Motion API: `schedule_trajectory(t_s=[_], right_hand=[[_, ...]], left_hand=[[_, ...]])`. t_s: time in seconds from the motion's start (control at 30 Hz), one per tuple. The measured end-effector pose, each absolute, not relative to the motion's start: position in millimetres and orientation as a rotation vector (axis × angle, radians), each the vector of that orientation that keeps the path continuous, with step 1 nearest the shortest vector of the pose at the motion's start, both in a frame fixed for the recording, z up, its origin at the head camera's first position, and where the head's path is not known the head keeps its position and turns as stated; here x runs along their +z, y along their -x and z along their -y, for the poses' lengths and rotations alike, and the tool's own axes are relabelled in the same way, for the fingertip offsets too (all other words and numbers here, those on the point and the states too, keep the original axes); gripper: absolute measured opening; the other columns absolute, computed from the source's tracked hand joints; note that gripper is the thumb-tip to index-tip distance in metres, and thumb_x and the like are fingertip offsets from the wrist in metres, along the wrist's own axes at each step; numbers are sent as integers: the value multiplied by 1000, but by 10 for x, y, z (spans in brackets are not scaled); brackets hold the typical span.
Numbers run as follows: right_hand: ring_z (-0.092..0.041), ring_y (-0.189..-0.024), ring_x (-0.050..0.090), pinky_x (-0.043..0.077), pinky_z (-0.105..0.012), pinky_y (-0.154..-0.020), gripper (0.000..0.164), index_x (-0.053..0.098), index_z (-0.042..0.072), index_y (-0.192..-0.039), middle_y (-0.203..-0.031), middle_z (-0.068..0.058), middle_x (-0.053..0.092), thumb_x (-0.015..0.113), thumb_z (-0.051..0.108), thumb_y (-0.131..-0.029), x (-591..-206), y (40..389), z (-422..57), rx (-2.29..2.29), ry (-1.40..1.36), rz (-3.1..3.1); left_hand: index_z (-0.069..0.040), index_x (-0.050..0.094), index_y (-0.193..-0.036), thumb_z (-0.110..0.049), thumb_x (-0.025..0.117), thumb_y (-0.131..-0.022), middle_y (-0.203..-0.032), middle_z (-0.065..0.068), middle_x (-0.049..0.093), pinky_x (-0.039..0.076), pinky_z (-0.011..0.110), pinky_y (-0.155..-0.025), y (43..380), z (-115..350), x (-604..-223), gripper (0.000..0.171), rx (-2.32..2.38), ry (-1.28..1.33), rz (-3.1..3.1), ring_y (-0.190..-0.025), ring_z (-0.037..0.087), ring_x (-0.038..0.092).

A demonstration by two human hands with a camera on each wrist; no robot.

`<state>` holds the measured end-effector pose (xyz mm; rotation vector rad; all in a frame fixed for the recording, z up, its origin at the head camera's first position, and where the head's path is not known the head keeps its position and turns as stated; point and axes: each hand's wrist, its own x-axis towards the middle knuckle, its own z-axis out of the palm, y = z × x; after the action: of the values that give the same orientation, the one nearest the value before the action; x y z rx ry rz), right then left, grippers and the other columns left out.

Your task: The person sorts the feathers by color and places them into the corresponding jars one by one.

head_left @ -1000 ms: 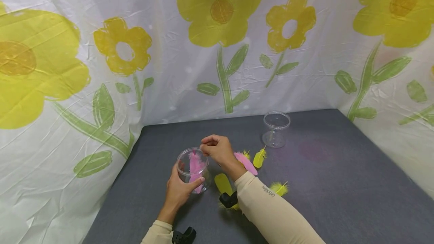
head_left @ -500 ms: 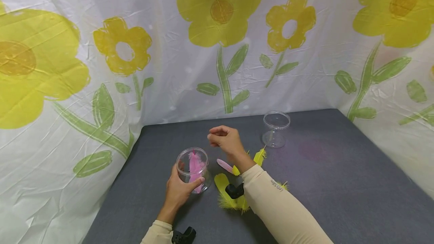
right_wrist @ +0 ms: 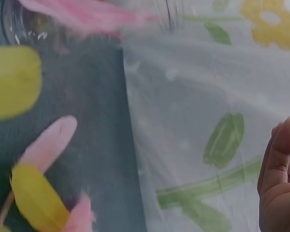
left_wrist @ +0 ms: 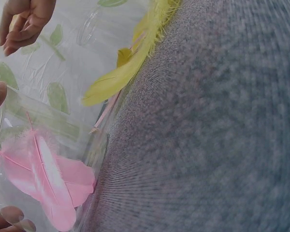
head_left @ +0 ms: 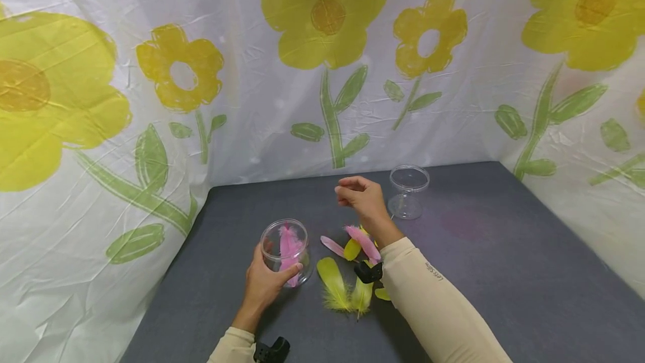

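Note:
A clear plastic jar (head_left: 285,256) stands left of the middle of the table, held by my left hand (head_left: 263,283) with the thumb in front and fingers round the far side. Several pink feathers (left_wrist: 47,176) lie inside it, stems up. My right hand (head_left: 364,199) is raised above the table, right of the jar, its fingers loosely bent and nothing seen between them. Below it lie loose feathers: a yellow feather (head_left: 331,280), a pink feather (head_left: 364,244), a paler pink feather (head_left: 332,246) and several more yellow ones, partly hidden by the right forearm.
A second clear jar (head_left: 410,189) stands at the back right, beyond the right hand, with no feathers seen in it. The dark grey tabletop (head_left: 504,273) ends at a white curtain (head_left: 252,99) printed with yellow flowers.
My right hand has moved from the held jar's rim up and to the right, uncovering feathers on the table. The left hand and its jar have stayed in place.

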<state>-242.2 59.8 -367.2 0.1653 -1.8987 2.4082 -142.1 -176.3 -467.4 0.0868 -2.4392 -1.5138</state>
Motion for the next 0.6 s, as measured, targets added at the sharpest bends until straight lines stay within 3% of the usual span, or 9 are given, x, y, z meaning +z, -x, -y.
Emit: schedule_trajectory(t_s=[0.43,0.6], right_hand=[[-23,-70,65,56,-31,-68,17,67,-3,-100,-83,-8,65,72,-2,-84,-3839,2457,-964,2406,-45,1833],[-25,-74,65,56,-37,-74,19,66,-3,-102,-85,-8,65,72,0,-84,-3899,2472,-1049,2385,5,1861]], left_hand=[[-4,28,-148,-35,89,-67,-147,19,38,30,55,-105,1427,1765,-4672,106,-1518,-116,2454,-132,38,37],[-3,26,-148,-37,88,-67,-148,20,36,30,55,-105,1436,1762,-4667,107,-1510,-119,2470,-133,39,36]])
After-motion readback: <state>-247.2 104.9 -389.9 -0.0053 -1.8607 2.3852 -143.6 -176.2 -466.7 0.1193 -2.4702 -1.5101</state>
